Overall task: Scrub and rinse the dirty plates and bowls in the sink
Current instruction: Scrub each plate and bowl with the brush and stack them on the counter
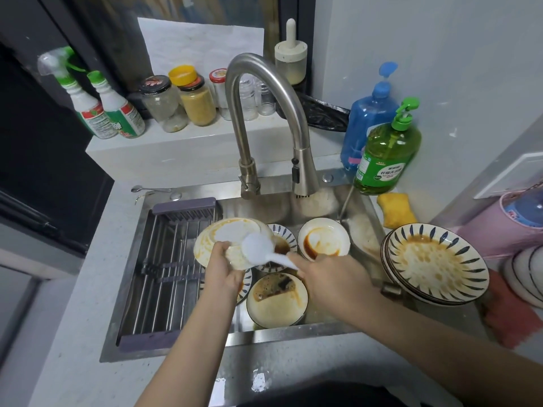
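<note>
My left hand (223, 267) grips the near rim of a sauce-smeared white plate (219, 239), held tilted over the sink (293, 333). My right hand (326, 277) holds the handle of a white spoon-shaped scoop (258, 249) whose head lies against the plate. Below them in the basin sit dirty bowls: one with red-brown sauce (323, 240), one with dark liquid (277, 301), and a blue-striped one (283, 245) partly hidden by the scoop. A stack of blue-striped dirty plates (435, 264) leans on the sink's right edge.
A steel faucet (264, 118) arches over the basin. A drying rack (167, 268) fills the sink's left half. Green (388, 157) and blue (370, 118) soap bottles and a yellow sponge (395, 210) stand at the right. Jars and spray bottles line the back ledge.
</note>
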Action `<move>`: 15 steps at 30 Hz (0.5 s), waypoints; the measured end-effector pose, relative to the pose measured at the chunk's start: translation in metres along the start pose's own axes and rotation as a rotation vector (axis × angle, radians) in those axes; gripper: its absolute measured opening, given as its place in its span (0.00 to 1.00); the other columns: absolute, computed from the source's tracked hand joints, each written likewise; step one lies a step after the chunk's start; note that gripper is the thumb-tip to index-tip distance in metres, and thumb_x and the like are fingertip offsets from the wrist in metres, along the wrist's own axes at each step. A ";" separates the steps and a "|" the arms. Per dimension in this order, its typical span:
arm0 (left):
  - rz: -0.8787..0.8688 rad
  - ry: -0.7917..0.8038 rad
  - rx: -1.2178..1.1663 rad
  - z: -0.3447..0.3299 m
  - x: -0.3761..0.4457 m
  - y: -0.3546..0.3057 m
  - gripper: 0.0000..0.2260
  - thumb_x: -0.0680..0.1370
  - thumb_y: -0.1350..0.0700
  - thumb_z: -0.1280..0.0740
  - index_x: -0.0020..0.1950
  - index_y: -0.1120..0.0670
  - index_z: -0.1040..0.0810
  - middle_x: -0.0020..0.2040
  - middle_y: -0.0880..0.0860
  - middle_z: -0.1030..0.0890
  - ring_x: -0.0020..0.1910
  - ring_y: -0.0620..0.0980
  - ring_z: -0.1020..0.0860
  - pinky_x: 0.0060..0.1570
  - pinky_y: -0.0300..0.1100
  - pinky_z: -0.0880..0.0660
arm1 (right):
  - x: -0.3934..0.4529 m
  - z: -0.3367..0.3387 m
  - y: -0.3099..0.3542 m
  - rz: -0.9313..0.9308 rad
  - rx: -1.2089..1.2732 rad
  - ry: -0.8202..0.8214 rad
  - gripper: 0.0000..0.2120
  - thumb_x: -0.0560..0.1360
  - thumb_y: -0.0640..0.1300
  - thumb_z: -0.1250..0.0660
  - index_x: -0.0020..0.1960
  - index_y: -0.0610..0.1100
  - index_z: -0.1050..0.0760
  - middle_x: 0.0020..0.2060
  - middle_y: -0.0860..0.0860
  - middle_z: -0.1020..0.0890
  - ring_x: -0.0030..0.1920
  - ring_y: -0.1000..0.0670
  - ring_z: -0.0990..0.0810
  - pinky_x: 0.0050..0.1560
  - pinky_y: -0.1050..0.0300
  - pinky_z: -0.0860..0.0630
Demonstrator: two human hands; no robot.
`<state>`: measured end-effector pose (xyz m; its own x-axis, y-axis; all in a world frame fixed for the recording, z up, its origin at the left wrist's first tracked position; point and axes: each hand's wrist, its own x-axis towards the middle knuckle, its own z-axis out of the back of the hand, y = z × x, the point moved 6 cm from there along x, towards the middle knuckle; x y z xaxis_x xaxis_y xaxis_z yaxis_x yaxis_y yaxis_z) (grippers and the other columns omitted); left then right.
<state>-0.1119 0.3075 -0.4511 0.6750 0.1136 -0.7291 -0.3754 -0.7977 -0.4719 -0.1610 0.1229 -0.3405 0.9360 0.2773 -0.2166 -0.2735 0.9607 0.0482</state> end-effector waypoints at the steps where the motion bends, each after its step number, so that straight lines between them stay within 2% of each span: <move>1: 0.005 -0.007 0.032 0.000 0.001 0.000 0.11 0.77 0.60 0.39 0.59 0.56 0.29 0.54 0.58 0.22 0.49 0.57 0.22 0.40 0.54 0.21 | -0.006 0.002 0.010 0.049 0.005 0.003 0.24 0.81 0.42 0.46 0.74 0.55 0.45 0.36 0.50 0.31 0.27 0.51 0.40 0.26 0.57 0.43; 3: -0.004 0.002 0.046 -0.002 0.000 -0.001 0.09 0.77 0.60 0.40 0.57 0.56 0.29 0.54 0.58 0.23 0.47 0.56 0.22 0.45 0.55 0.21 | -0.006 0.003 0.011 0.060 -0.001 -0.003 0.25 0.80 0.42 0.46 0.75 0.56 0.46 0.38 0.49 0.29 0.27 0.51 0.39 0.26 0.57 0.42; 6: -0.036 0.032 -0.020 -0.003 0.001 -0.001 0.13 0.78 0.63 0.41 0.62 0.58 0.29 0.54 0.59 0.21 0.49 0.57 0.21 0.58 0.59 0.26 | 0.013 0.001 -0.015 -0.072 -0.028 0.035 0.25 0.80 0.43 0.45 0.75 0.55 0.45 0.36 0.51 0.31 0.28 0.49 0.35 0.26 0.57 0.44; 8: -0.032 0.026 0.006 -0.003 0.000 -0.001 0.10 0.78 0.63 0.41 0.59 0.59 0.28 0.51 0.59 0.20 0.49 0.58 0.21 0.58 0.60 0.28 | 0.011 0.002 -0.013 -0.066 -0.026 0.028 0.24 0.80 0.43 0.45 0.74 0.55 0.43 0.34 0.52 0.32 0.27 0.50 0.36 0.25 0.58 0.44; 10: -0.018 0.011 0.035 -0.001 0.000 -0.002 0.09 0.78 0.62 0.40 0.58 0.58 0.29 0.52 0.58 0.22 0.48 0.58 0.22 0.55 0.61 0.26 | -0.002 0.005 0.007 0.018 0.003 0.020 0.23 0.81 0.42 0.46 0.74 0.55 0.44 0.35 0.51 0.32 0.26 0.51 0.38 0.25 0.58 0.42; 13: -0.005 0.020 0.044 -0.003 -0.003 0.000 0.07 0.78 0.61 0.41 0.55 0.58 0.29 0.51 0.59 0.22 0.47 0.58 0.22 0.38 0.56 0.20 | -0.003 0.006 0.009 0.053 -0.013 0.002 0.23 0.81 0.43 0.47 0.74 0.55 0.44 0.32 0.52 0.35 0.26 0.52 0.39 0.25 0.59 0.42; 14: -0.009 0.046 0.026 -0.006 -0.005 0.000 0.08 0.78 0.62 0.41 0.56 0.59 0.28 0.50 0.59 0.21 0.47 0.58 0.22 0.41 0.57 0.20 | 0.005 0.002 -0.003 0.000 -0.025 0.008 0.22 0.81 0.44 0.47 0.74 0.55 0.44 0.30 0.53 0.36 0.26 0.53 0.39 0.25 0.59 0.43; 15: -0.010 0.058 0.004 -0.007 -0.006 0.000 0.09 0.78 0.63 0.41 0.57 0.59 0.28 0.50 0.60 0.20 0.48 0.59 0.21 0.49 0.59 0.22 | 0.012 0.000 -0.013 -0.053 -0.031 0.014 0.22 0.82 0.44 0.47 0.74 0.56 0.44 0.30 0.53 0.36 0.26 0.53 0.39 0.25 0.58 0.43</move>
<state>-0.1115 0.3021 -0.4432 0.7143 0.0867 -0.6944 -0.3710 -0.7945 -0.4808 -0.1464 0.1135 -0.3432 0.9464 0.2257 -0.2312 -0.2304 0.9731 0.0065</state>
